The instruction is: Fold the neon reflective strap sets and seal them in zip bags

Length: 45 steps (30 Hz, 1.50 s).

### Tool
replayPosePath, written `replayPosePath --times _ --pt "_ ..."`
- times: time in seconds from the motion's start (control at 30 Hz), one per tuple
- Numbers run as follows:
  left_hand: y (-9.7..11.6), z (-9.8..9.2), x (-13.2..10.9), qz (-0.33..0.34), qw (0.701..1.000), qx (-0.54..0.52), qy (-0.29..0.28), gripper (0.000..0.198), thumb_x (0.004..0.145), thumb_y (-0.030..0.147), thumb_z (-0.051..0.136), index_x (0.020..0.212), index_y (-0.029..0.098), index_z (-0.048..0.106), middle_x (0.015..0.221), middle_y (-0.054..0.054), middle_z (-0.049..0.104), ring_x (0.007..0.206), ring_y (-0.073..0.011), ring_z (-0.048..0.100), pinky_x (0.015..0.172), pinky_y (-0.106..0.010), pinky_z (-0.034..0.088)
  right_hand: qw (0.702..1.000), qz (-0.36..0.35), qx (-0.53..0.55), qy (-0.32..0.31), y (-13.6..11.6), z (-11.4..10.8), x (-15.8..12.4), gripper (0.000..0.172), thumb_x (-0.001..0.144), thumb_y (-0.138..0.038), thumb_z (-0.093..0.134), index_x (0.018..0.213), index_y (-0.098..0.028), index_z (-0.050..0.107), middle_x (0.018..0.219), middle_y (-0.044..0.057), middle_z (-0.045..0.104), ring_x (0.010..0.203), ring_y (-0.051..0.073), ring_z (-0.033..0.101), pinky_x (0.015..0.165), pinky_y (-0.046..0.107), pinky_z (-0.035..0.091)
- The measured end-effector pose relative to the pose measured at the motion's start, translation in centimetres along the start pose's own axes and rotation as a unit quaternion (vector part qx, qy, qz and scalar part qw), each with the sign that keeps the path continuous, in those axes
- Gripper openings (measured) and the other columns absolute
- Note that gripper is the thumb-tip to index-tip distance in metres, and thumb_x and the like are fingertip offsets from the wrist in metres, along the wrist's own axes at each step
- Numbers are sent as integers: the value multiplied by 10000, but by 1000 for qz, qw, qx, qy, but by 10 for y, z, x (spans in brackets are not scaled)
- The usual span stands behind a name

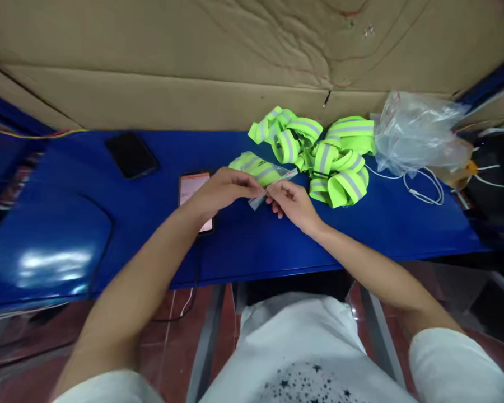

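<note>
A clear plastic bag (pixel 286 174) with a folded neon-yellow reflective strap (pixel 254 164) inside lies at the middle of the blue table. My left hand (pixel 229 190) pinches the bag's near edge between thumb and fingers. Right beside it, my right hand (pixel 292 202) is closed on the same edge, its fingertips almost touching the left ones. Just beyond and to the right sits a tangled heap of neon-yellow straps (pixel 340 159) with grey reflective stripes. Under my left wrist, partly covered, is a phone (pixel 193 184) with a lit screen.
A dark phone (pixel 131 154) lies at the back left of the blue table (pixel 151 252). Clear plastic bags (pixel 415 134) are piled at the back right, with a white cable (pixel 428 187) in front. Cardboard (pixel 159 101) walls the back, and a black cable runs at the left.
</note>
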<state>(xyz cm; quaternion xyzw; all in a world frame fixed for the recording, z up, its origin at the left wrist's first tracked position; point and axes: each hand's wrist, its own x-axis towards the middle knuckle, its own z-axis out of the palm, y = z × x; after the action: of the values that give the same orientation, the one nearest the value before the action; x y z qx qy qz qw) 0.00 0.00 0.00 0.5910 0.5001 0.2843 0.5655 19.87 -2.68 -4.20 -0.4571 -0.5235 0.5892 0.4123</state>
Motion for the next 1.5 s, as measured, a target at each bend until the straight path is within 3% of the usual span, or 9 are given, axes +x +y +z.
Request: replayPosePath --times 0.43,0.73,0.9,1.0,1.17,1.27,1.37,1.43,1.5 --pt "-13 -5 5 78 992 93 -35 246 801 438 777 882 206 793 830 -11 768 766 -156 669 724 -257 487 999 -30 -33 -17 1 -2 0 426 785 -591 794 842 -195 648 756 1 688 572 105 594 454 226 456" --pt "-17 8 5 236 947 71 206 147 960 321 660 919 189 608 772 -2 648 684 -140 601 672 -272 453 997 -42 68 5 6 6 2 278 824 -349 738 713 -217 520 649 -61 581 508 59 475 431 192 355" --pt "-6 10 1 273 934 -171 153 233 958 438 698 921 222 620 856 -20 669 806 -165 637 796 -304 523 988 -8 147 -45 3 2 4 247 839 -445 726 912 -222 651 927 14 658 789 136 609 592 250 558" --pt "3 2 0 221 912 -328 108 186 923 361 731 847 235 618 855 -19 662 874 -187 670 850 -338 577 978 3 209 22 6 -4 12 330 835 -503 737 1022 -246 646 1123 37 660 1040 187 643 848 339 619" --pt "5 -8 0 185 894 -392 116 138 943 294 641 830 217 624 970 -61 699 1047 -235 689 940 -397 587 977 30 206 43 1 -14 26 455 791 -637 773 990 -252 636 1090 50 718 1049 220 680 956 418 597" --pt "4 -9 0 182 883 -417 116 147 947 270 612 813 211 626 970 -60 704 1062 -228 688 942 -380 587 985 -28 167 44 -25 -29 30 407 787 -597 809 923 -259 629 919 13 705 902 193 677 864 392 606" --pt "5 -8 -2 172 878 -437 91 79 946 284 631 915 221 668 1034 -46 716 1057 -208 687 925 -354 591 962 -215 67 155 -69 -50 31 348 785 -496 850 849 -261 602 850 -37 642 839 139 635 829 318 561" --pt "6 -6 -2 152 886 -435 59 120 917 323 680 992 229 676 1077 -45 720 1052 -212 691 911 -356 592 891 -378 -105 229 -103 -65 31 311 819 -473 838 859 -242 634 823 -30 621 796 135 609 796 322 525" --pt "5 -4 -1 134 898 -417 39 200 868 345 744 1009 223 671 1084 -47 721 1008 -210 698 859 -337 586 807 -453 -256 277 -135 -76 33 282 891 -474 783 866 -216 670 837 -6 639 778 134 586 785 326 493"
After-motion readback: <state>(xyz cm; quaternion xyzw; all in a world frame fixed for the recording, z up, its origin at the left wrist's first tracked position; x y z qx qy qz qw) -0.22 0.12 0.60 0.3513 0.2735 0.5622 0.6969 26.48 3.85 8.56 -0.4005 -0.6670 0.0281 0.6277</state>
